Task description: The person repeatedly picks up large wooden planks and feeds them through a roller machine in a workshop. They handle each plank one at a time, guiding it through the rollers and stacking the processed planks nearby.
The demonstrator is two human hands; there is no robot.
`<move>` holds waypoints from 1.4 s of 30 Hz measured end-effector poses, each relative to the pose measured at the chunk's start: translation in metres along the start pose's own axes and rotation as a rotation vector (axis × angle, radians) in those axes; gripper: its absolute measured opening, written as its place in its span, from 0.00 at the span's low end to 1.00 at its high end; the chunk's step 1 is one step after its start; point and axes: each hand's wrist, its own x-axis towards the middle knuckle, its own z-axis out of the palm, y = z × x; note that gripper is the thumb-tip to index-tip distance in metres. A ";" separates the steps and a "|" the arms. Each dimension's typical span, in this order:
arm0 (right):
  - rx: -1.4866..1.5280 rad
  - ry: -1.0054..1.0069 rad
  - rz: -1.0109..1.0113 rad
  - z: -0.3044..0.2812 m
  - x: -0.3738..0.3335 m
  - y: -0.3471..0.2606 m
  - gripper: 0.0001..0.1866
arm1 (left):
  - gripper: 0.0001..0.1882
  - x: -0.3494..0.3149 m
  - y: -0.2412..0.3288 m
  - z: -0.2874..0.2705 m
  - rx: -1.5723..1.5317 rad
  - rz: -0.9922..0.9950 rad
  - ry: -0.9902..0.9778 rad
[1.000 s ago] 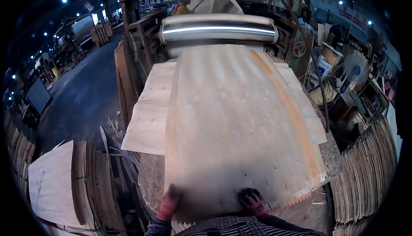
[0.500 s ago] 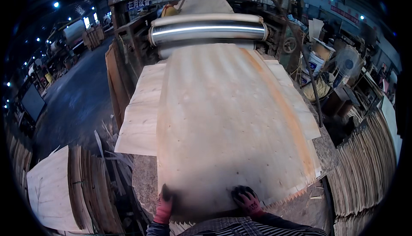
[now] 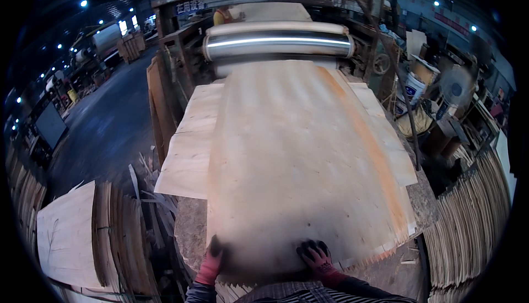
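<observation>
A large pale veneer sheet (image 3: 286, 154), with an orange-brown band down its right side, lies before me and reaches almost to the rollers. Both my hands wear pink gloves with dark fingers. My left hand (image 3: 212, 261) rests at the sheet's near left corner, fingers stretched forward along the edge; some of them are blurred. On the sheet's near end, my right hand (image 3: 316, 260) lies with its fingers spread. Beneath the big sheet, paler veneer pieces (image 3: 187, 143) stick out at the left and right.
A shiny metal roller (image 3: 278, 44) spans the machine frame at the far end. Stacked veneer stands at the left (image 3: 66, 237) and right (image 3: 468, 226). Behind the rollers, a person (image 3: 221, 16) is partly visible. A fan (image 3: 456, 88) and a white bucket (image 3: 413, 88) stand at the right.
The whole view has shifted slightly, so the machine and sheet appear further right. Both hands keep nearly the same places on the sheet.
</observation>
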 end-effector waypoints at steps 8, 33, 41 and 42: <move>0.532 0.165 -0.337 -0.074 0.104 -0.045 0.41 | 0.24 -0.053 0.092 -0.050 0.455 0.117 0.500; 0.332 -0.431 -0.524 0.023 0.115 -0.430 0.34 | 0.24 -0.275 -0.171 -0.562 -0.025 -0.275 0.923; 0.337 -0.528 -0.339 0.032 0.112 -0.437 0.30 | 0.25 -0.268 -0.170 -0.582 -0.121 -0.118 0.973; 0.365 -0.535 -0.367 0.035 0.114 -0.438 0.29 | 0.24 -0.273 -0.145 -0.580 0.108 -0.104 0.921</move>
